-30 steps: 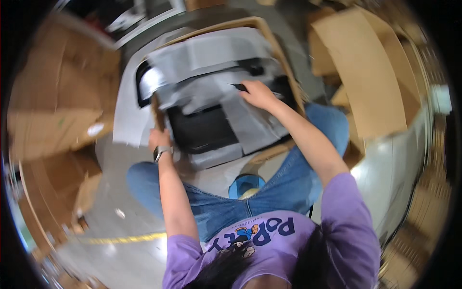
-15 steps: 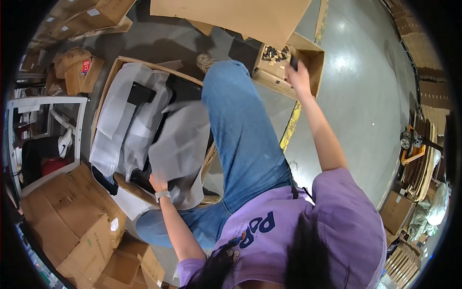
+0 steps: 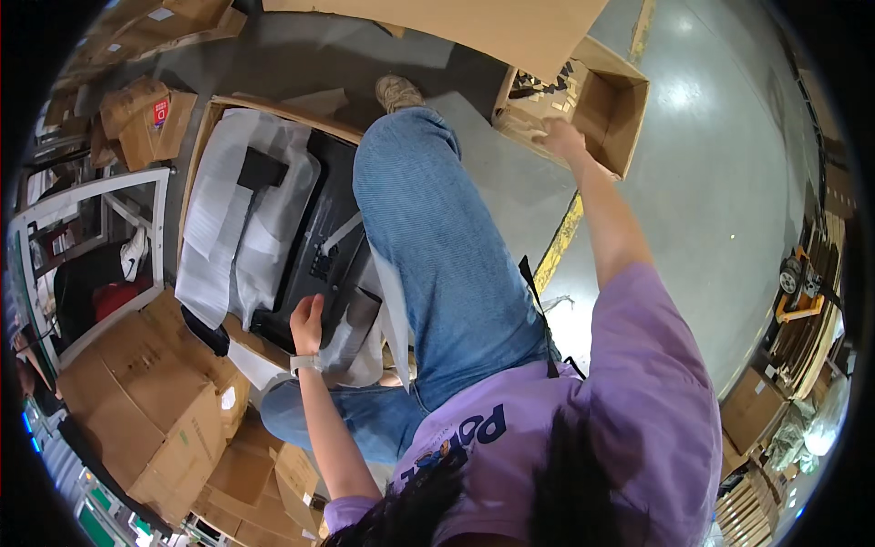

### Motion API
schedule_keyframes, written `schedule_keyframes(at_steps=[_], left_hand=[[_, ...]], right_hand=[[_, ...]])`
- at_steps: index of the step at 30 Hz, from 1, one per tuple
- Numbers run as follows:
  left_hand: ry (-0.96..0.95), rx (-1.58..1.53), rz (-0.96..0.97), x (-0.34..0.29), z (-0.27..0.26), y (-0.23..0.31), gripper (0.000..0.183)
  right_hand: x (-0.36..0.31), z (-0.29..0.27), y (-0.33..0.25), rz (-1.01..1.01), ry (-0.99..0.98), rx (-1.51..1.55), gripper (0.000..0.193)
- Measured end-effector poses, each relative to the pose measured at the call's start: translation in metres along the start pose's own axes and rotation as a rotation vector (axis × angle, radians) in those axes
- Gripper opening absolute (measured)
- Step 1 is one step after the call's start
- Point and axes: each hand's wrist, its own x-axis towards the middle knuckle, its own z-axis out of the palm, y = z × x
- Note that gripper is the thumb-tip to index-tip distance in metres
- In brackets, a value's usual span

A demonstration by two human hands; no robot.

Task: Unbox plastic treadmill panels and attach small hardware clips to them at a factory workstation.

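Observation:
My left hand [image 3: 307,321], a watch on its wrist, lies flat with its fingers out on the near edge of a black flat device [image 3: 321,239]. The device sits in a large open cardboard box [image 3: 202,137], wrapped in white foam sheets [image 3: 224,211]. A grey foam sheet [image 3: 352,330] hangs just right of the hand. My right arm stretches far forward, and my right hand [image 3: 561,139] curls over the near rim of a small open cardboard box [image 3: 616,117] that holds small dark parts [image 3: 538,84]. My jeans-clad leg [image 3: 428,228] lies between the two boxes.
Closed and flattened cardboard boxes [image 3: 150,415] are piled at the lower left. A white-framed rack [image 3: 87,246] stands on the left. A big cardboard sheet [image 3: 474,23] lies at the top. A yellow floor line [image 3: 558,244] crosses the shiny grey floor; a pallet jack [image 3: 802,283] stands far right.
A second ago both hands were on the foam over the black device. My right hand has since swung out to the small box and come down onto its rim. The left hand stayed.

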Motion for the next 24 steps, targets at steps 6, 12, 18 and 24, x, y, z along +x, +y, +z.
schedule_keyframes(at_steps=[6, 12, 18, 24], left_hand=[[-0.018, 0.121, -0.03, -0.017, 0.005, 0.003, 0.029], [0.077, 0.105, 0.001, -0.01, 0.02, -0.025, 0.021], [0.338, 0.058, 0.15, -0.019, 0.002, 0.045, 0.02], [0.741, -0.39, 1.079, -0.12, -0.088, 0.242, 0.082]], right_hand=[[-0.04, 0.066, -0.001, -0.229, -0.194, -0.229, 0.026], [-0.133, 0.123, 0.017, -0.393, -0.434, 0.19, 0.031], [-0.177, 0.033, -0.04, -0.069, -0.401, 1.032, 0.032], [-0.207, -0.152, -0.159, -0.585, 0.061, 0.997, 0.011]])
